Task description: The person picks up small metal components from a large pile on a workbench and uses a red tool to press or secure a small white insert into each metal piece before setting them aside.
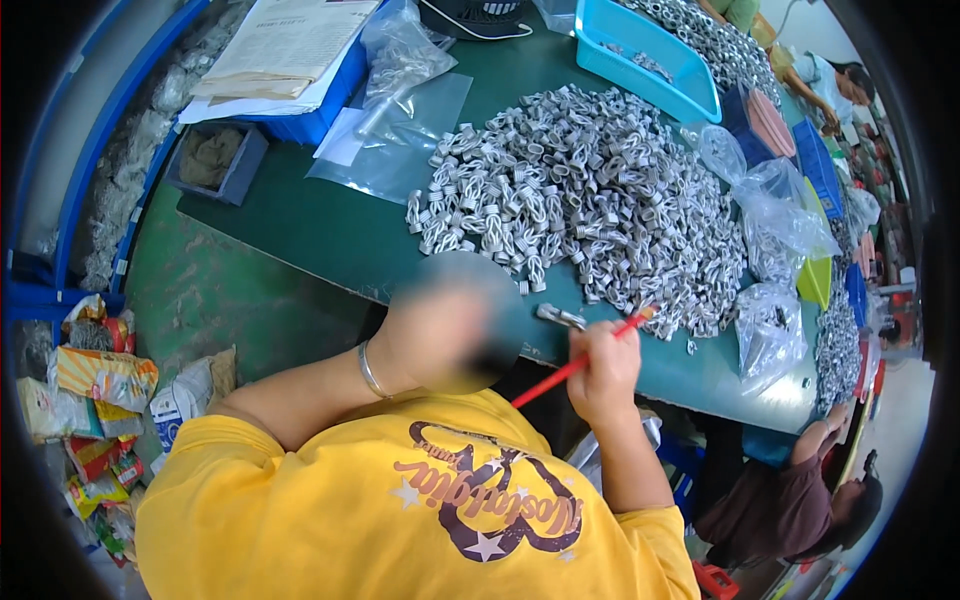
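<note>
A thin red stick (545, 386) with a brownish tip runs slantwise through the closed fingers of my right hand (608, 365); it looks like a brush, though its tip is too small to be sure. At those fingertips, a small silver metal piece (558, 316) pokes out on the left, over the table's near edge. My left hand (440, 330), with a bracelet at its wrist, is raised near the same edge; a blur hides its fingers. Beyond both hands spreads a large heap of small silver metal pieces (590, 190), each with a looped end.
The green table (300, 230) also bears a light-blue tray (650, 80), clear plastic bags (775, 230), a small grey box (215, 163) and a blue bin (325, 110) topped with papers. Two people work along the right side. Colourful packets (100, 400) lie at the lower left.
</note>
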Motion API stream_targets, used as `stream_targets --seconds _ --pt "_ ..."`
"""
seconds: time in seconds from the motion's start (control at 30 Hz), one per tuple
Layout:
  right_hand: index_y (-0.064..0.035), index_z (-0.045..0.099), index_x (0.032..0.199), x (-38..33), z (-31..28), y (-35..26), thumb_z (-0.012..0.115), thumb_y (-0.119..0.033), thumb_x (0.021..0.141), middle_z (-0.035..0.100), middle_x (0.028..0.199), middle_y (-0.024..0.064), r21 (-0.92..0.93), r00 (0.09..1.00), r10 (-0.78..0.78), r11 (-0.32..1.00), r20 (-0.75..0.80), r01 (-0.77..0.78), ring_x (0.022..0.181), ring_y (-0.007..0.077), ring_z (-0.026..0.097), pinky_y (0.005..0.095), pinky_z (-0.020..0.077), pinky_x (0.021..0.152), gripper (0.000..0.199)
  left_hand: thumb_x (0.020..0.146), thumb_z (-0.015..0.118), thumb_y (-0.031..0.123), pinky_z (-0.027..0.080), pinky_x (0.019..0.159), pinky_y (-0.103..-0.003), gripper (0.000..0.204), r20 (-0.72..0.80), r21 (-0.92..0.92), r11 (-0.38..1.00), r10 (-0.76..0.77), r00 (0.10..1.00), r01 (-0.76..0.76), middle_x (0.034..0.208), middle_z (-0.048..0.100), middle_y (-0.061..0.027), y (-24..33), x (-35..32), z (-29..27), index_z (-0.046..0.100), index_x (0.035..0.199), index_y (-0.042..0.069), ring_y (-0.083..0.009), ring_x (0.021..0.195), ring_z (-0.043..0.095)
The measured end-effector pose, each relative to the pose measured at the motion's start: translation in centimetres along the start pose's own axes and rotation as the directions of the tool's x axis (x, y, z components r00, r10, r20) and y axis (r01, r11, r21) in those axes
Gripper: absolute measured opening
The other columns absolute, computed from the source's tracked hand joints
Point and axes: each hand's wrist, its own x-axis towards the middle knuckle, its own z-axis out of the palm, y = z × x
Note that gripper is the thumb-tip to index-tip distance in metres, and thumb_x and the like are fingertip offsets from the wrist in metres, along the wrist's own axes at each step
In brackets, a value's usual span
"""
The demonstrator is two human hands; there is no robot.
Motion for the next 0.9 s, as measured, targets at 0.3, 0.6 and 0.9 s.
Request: stream_targets --seconds 0.3,0.6,0.9 --pt "-0.0076 0.046 0.077 1.3 0.1 0.2 0.067 -0.001 0.071 0.053 0.065 0.0053 -0.097 0.982 0.07 0.991 -0.174 -0.087 0.053 0.0277 0.048 0.0363 0.0332 0.059 0.023 0.075 0.055 0.018 0.044 0.06 -0.037 0.02 0.179 0.212 0.971 0.07 0.981 -0.109 0.076 0.052 -0.0073 0.8 5.8 -0.6 0.062 0.089 0.007 -0.0247 0.072 0.054" --pt "-0.0071 0.048 0.081 0.9 1.1 1.2 0.07 -0.007 0.07 0.061 0.083 0.0077 -0.127 0.942 0.135 0.975 -0.307 -0.181 0.075 0.026 0.055 0.039 0.0347 0.072 0.024 0.069 0.059 0.03 0.046 0.059 -0.038 0.019 0.578 0.314 0.897 0.079 0.812 -0.311 0.08 0.057 -0.0054 2.4 9.8 -2.0 0.062 0.079 0.014 -0.0232 0.077 0.059" --pt "-0.0089 0.054 0.078 1.8 0.5 1.0 0.07 -0.011 0.068 0.064 0.089 0.0036 -0.099 0.99 0.072 0.992 -0.117 -0.084 0.08 0.0231 0.056 0.0373 0.0358 0.073 0.019 0.068 0.056 0.016 0.044 0.055 -0.03 0.012 0.616 0.464 0.748 0.114 0.78 -0.475 0.071 0.054 -0.0059 1.3 9.6 0.4 0.061 0.071 0.006 -0.0198 0.067 0.056"
